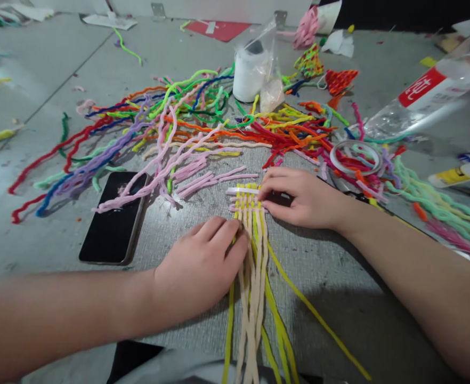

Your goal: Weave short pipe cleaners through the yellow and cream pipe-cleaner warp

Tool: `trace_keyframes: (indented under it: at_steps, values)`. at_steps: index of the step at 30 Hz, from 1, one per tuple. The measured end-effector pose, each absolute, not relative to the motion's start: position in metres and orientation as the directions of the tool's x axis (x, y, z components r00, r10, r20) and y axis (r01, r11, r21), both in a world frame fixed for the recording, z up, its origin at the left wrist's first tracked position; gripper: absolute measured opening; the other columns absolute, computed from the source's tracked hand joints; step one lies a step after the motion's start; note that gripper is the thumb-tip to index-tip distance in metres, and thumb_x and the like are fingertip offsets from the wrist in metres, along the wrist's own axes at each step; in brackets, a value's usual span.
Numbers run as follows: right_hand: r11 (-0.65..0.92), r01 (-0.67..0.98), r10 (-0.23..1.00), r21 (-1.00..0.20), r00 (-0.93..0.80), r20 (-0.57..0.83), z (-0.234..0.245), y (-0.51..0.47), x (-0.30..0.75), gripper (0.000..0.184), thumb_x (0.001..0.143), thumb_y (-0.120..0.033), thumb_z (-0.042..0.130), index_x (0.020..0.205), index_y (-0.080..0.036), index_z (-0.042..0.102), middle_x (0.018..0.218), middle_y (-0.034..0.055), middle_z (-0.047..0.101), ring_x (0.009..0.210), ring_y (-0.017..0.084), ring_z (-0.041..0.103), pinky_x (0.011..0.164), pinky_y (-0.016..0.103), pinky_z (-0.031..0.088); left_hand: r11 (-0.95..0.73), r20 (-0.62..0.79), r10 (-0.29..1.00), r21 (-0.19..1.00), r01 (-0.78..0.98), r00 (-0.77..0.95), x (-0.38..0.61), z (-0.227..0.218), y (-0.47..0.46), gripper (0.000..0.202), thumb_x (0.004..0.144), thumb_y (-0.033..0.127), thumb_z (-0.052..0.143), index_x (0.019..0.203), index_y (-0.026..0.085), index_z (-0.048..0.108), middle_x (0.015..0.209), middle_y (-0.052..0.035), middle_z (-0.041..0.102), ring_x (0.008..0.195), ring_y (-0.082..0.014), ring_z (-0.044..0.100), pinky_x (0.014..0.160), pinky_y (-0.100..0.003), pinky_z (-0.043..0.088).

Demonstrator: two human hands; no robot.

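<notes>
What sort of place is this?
Probably a craft workspace: a heap of colourful fuzzy strands is spread over a grey work surface, a roll that looks like tape lies at its right, and a small part-woven piece sits between two hands.

Clear plastic bottle (392, 114), lying tilted at right: red label (430, 92) bears large white Chinese character, seemingly 纯; smaller print beside it too blurred to read.
</notes>
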State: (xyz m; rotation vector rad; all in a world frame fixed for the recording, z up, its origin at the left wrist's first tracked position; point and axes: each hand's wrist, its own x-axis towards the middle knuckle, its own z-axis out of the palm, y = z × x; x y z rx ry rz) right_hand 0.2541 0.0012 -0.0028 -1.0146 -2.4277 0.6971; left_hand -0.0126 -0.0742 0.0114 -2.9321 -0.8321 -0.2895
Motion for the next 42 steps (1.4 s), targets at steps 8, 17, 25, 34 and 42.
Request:
trace_keyframes:
  at_steps: [8, 17, 25, 34, 42]
  values:
    - [0.564, 0.775, 0.814, -0.284, -0.579, 0.037, 0.03, -0.022, 0.247, 0.014, 0.096, -0.025, 0.06, 0.1, -0.018, 0.073, 0.102, 0.0111, 0.07, 0.091, 0.025, 0.067, 0.078, 0.035, 0.048, -0.808, 0.06, 0.576, -0.111, 0.579, 0.815, -0.011, 0.018, -0.074, 0.021, 0.097, 0.013, 0.06, 0.117, 0.013, 0.067, 0.105, -0.0131, 0.069, 0.091, -0.0303, 0.067, 0.07, -0.042, 0.062]
    - [0.28, 0.929, 0.919, -0.242, -0.333, -0.213, 0.048, -0.078, 0.208, 0.033, 0.098, -0.044, 0.069, 0.076, -0.021, 0.063, 0.074, 0.0039, 0.071, 0.064, 0.017, 0.06, 0.055, 0.029, 0.03, -0.802, -0.06, 0.597, -0.075, 0.593, 0.8, -0.018, 0.035, -0.085, 0.029, 0.095, 0.009, 0.059, 0.121, 0.014, 0.07, 0.096, -0.0105, 0.067, 0.089, -0.0287, 0.07, 0.073, -0.038, 0.059]
    - [0.644, 0.719, 0.76, -0.262, -0.638, 0.119, 0.013, -0.082, 0.209, 0.021, 0.1, -0.038, 0.068, 0.094, -0.018, 0.067, 0.099, 0.0097, 0.069, 0.091, 0.024, 0.062, 0.077, 0.034, 0.042, -0.927, -0.118, 0.369, 0.018, 0.374, 0.922, -0.033, 0.035, -0.067, 0.018, 0.099, 0.025, 0.07, 0.116, 0.021, 0.076, 0.088, -0.0048, 0.069, 0.088, -0.0291, 0.07, 0.078, -0.042, 0.056]
    - [0.778, 0.501, 0.616, -0.379, -0.729, 0.299, -0.006, -0.085, 0.211, 0.017, 0.098, -0.028, 0.061, 0.099, -0.015, 0.07, 0.1, 0.0124, 0.065, 0.092, 0.025, 0.055, 0.082, 0.041, 0.044, -0.976, 0.078, 0.202, 0.098, 0.194, 0.976, -0.031, 0.027, -0.053, 0.018, 0.096, 0.021, 0.074, 0.078, 0.02, 0.072, 0.085, -0.0019, 0.068, 0.084, -0.0214, 0.065, 0.076, -0.037, 0.05]
    - [0.763, 0.502, 0.634, -0.408, -0.705, 0.318, -0.008, -0.09, 0.21, 0.024, 0.101, -0.034, 0.061, 0.091, -0.015, 0.071, 0.1, 0.0127, 0.064, 0.093, 0.026, 0.053, 0.083, 0.042, 0.043, -0.99, 0.112, 0.117, 0.095, 0.107, 0.987, -0.033, 0.034, -0.045, 0.023, 0.097, 0.025, 0.075, 0.075, 0.02, 0.07, 0.086, -0.0023, 0.067, 0.082, -0.0206, 0.063, 0.07, -0.037, 0.047]
